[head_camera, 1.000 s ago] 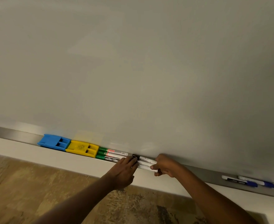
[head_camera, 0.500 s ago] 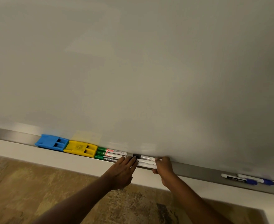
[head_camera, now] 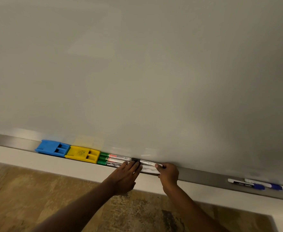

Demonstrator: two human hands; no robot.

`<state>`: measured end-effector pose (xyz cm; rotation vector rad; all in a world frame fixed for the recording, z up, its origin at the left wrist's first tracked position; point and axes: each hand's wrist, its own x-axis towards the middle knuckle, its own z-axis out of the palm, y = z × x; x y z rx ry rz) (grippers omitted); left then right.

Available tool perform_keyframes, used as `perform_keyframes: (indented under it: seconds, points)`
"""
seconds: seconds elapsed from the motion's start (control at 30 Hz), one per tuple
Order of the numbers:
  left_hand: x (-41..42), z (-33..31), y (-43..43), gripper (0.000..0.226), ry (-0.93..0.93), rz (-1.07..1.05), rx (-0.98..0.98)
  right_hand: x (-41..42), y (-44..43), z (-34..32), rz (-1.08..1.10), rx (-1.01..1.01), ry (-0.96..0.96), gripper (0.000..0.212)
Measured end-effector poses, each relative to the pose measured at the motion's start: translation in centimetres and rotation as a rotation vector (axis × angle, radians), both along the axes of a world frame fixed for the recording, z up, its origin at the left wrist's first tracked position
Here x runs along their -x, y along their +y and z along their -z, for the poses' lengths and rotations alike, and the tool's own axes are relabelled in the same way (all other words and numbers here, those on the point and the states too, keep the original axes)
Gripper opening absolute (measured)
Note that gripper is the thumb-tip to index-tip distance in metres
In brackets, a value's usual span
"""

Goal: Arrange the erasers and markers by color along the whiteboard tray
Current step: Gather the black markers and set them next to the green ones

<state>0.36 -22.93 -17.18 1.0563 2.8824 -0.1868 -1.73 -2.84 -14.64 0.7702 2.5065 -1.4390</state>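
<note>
On the metal tray (head_camera: 204, 175) under the whiteboard lie, from left to right, a blue eraser (head_camera: 53, 148), a yellow eraser (head_camera: 82, 154), three green markers (head_camera: 114, 159) and a bunch of black-capped white markers (head_camera: 149, 166). My left hand (head_camera: 127, 174) has straight fingers that touch the black caps at the bunch's left end. At the bunch's right end, my right hand (head_camera: 168, 173) presses with curled fingers and pinches the marker ends. Two blue-capped markers (head_camera: 257, 184) lie far to the right on the tray.
The whiteboard (head_camera: 137, 72) fills the upper view. A white ledge (head_camera: 37, 162) runs below the tray, and a brown patterned floor (head_camera: 37, 198) lies beneath.
My right hand has shifted left and turned so its fingers close against the ends of the black markers. The left hand stays at the caps. The view has drifted slightly.
</note>
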Motion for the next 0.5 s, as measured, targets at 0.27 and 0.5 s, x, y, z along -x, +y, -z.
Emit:
perform_keyframes:
  seconds: [0.27, 0.5]
  points:
    - [0.08, -0.62, -0.14, 0.068, 0.046, 0.021, 0.064, 0.63, -0.2, -0.43, -0.036, -0.061, -0.067, 0.023]
    - [0.07, -0.91, -0.41, 0.073, 0.039, 0.031, 0.089, 0.68, -0.18, -0.25, -0.08, -0.109, -0.068, 0.021]
